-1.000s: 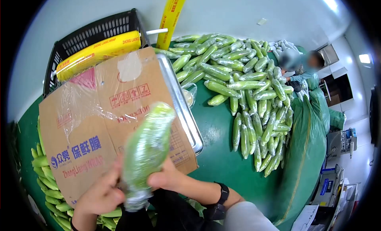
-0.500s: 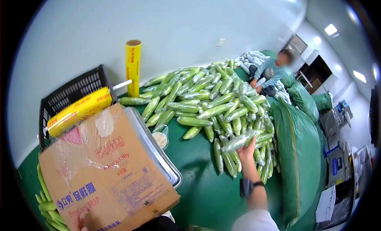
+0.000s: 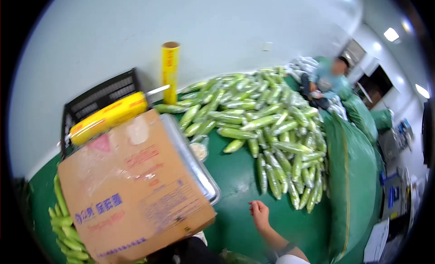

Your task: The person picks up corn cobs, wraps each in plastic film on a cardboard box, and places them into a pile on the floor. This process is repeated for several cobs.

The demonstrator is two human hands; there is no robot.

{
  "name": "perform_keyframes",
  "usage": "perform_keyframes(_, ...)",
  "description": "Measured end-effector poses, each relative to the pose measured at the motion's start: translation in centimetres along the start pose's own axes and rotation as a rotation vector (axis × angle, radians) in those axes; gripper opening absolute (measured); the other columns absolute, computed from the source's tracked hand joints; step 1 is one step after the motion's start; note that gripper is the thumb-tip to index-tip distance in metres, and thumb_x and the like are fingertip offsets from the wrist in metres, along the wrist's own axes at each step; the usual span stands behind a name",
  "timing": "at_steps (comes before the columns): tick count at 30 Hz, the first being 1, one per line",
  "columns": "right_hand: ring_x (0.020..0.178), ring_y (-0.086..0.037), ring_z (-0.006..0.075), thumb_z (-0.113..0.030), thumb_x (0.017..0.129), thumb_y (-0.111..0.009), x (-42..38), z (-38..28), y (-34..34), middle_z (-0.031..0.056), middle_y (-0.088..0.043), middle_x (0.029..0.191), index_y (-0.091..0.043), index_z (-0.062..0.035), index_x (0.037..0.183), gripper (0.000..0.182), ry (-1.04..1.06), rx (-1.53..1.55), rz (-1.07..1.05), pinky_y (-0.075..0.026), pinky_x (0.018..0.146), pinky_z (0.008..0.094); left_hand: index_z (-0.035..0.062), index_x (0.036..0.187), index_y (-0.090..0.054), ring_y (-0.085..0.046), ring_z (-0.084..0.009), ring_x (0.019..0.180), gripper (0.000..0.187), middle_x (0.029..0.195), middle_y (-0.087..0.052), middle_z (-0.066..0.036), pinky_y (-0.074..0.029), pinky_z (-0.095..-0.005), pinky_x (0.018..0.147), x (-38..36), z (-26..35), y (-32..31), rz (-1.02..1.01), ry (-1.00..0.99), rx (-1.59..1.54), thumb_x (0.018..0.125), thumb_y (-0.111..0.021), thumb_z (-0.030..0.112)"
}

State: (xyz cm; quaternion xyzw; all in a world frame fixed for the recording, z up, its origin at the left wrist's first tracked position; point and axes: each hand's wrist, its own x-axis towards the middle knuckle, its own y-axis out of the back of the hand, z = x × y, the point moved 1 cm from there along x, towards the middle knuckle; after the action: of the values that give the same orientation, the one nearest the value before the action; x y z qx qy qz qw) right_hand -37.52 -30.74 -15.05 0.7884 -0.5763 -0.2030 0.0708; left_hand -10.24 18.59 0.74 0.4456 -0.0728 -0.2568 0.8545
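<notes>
My right hand (image 3: pixel 259 213) is over the green floor, its fingers curled in and nothing visible in them. Beyond it spreads a big pile of long green gourd-like vegetables (image 3: pixel 260 122), each wrapped in clear film. My left hand is out of view. A cardboard box (image 3: pixel 136 187) printed with "WRAP" lies tilted in front of me, on or against a metal tray (image 3: pixel 206 184). Behind the box, a yellow roll of cling film (image 3: pixel 108 118) rests on a rod across a black plastic crate (image 3: pixel 102 88). Unwrapped green vegetables (image 3: pixel 68 234) lie at the box's lower left.
A second yellow roll (image 3: pixel 170 73) stands upright by the wall. A small bagged round item (image 3: pixel 198 151) sits beside the tray. At right lies a large stuffed green sack (image 3: pixel 351 187). Farther back, another person (image 3: pixel 331 78) sits among pale wrapped items and more sacks.
My right hand has let go of a film-wrapped vegetable on the pile and drawn back toward me. My left hand, earlier at the box's lower edge, has left view. The view has shifted.
</notes>
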Motion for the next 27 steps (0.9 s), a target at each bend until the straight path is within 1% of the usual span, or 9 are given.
perform_keyframes(1,0.060,-0.051,0.0082,-0.017,0.096,-0.051,0.0,-1.6,-1.0,0.0016,-0.058,0.072,-0.064,-0.0016,0.088,0.022,0.075,-0.007,-0.017,-0.041,0.054,0.0222,-0.0004,0.129,-0.052,-0.057,-0.0284,0.112,0.034,0.124,-0.058,-0.018,-0.047,-0.0342,0.091,-0.3,-2.3,-0.5,0.029,-0.031,-0.061,0.097,-0.050,0.010)
perform_keyframes(3,0.067,-0.054,0.0121,-0.011,0.093,-0.054,-0.5,-6.3,-3.6,0.0052,-0.059,0.076,-0.064,-0.0011,0.086,0.015,0.342,-0.109,-0.086,-0.043,0.060,0.0256,-0.0022,0.103,-0.064,-0.059,-0.0320,0.099,0.021,0.105,-0.063,-0.019,-0.045,-0.0370,0.087,1.4,0.0,-0.9,0.147,0.040,0.008,0.083,-0.056,-0.003)
perform_keyframes(5,0.081,-0.057,0.0229,-0.003,0.085,-0.060,-1.5,-12.6,-6.7,0.0117,-0.059,0.086,-0.063,-0.0019,0.086,0.004,0.772,-0.241,-0.199,-0.047,0.071,0.0329,0.0017,0.107,-0.064,-0.058,-0.0342,0.099,0.031,0.108,-0.062,-0.016,-0.047,-0.0384,0.087,3.8,2.4,-0.6,0.128,-0.025,0.040,0.077,-0.064,-0.003)
perform_keyframes(8,0.090,-0.055,0.0312,-0.001,0.077,-0.065,-2.5,-18.1,-12.0,0.0115,-0.058,0.098,-0.063,-0.0028,0.097,0.020,1.235,-0.470,-0.438,-0.046,0.080,0.0388,0.0072,0.117,-0.058,-0.052,-0.0350,0.112,0.045,0.123,-0.053,-0.015,-0.043,-0.0429,0.095,7.8,3.3,-1.0,0.128,-0.225,0.219,0.074,-0.071,0.010)
perform_keyframes(14,0.092,-0.053,0.0322,-0.003,0.077,-0.067,-0.7,-20.8,-22.4,0.0130,-0.054,0.101,-0.055,-0.0077,0.121,0.046,1.165,-0.582,-0.551,-0.046,0.078,0.0398,0.0071,0.130,-0.048,-0.049,-0.0352,0.110,0.056,0.124,-0.050,-0.016,-0.040,-0.0408,0.095,18.5,1.9,-1.5,0.252,-0.193,0.220,0.078,-0.069,0.014)
perform_keyframes(16,0.086,-0.054,0.0313,-0.002,0.080,-0.065,0.7,-21.6,-24.3,0.0138,-0.053,0.095,-0.058,-0.0052,0.114,0.035,0.955,-0.486,-0.601,-0.047,0.075,0.0373,0.0057,0.121,-0.052,-0.050,-0.0341,0.105,0.045,0.120,-0.053,-0.014,-0.040,-0.0401,0.093,21.9,0.6,-1.5,0.293,-0.201,0.242,0.079,-0.067,0.012)
perform_keyframes(18,0.086,-0.056,0.0304,-0.002,0.084,-0.062,2.0,-21.9,-25.7,0.0145,-0.056,0.093,-0.062,-0.0023,0.093,0.010,1.093,-0.533,-0.529,-0.047,0.075,0.0357,0.0041,0.112,-0.054,-0.052,-0.0334,0.101,0.034,0.116,-0.056,-0.012,-0.041,-0.0399,0.091,24.7,-0.6,-1.7,0.276,-0.257,0.274,0.080,-0.066,0.011)
perform_keyframes(23,0.089,-0.058,0.0243,0.000,0.088,-0.057,3.7,-22.9,-27.2,0.0102,-0.061,0.096,-0.054,-0.0031,0.091,0.005,1.235,-0.369,-0.645,-0.045,0.086,0.0322,0.0041,0.093,-0.055,-0.057,-0.0320,0.095,0.010,0.099,-0.060,-0.013,-0.045,-0.0384,0.087,26.0,-1.1,-1.5,0.412,-0.392,-0.123,0.084,-0.059,0.002)
perform_keyframes(27,0.090,-0.053,0.0119,-0.005,0.095,-0.048,4.4,-22.0,-23.6,0.0034,-0.056,0.093,-0.048,-0.0041,0.096,0.001,0.619,-0.102,-0.808,-0.041,0.083,0.0238,0.0034,0.092,-0.055,-0.061,-0.0335,0.088,0.011,0.097,-0.062,-0.015,-0.049,-0.0385,0.082,19.7,-2.6,1.3,0.443,-0.321,-0.169,0.085,-0.056,-0.004)
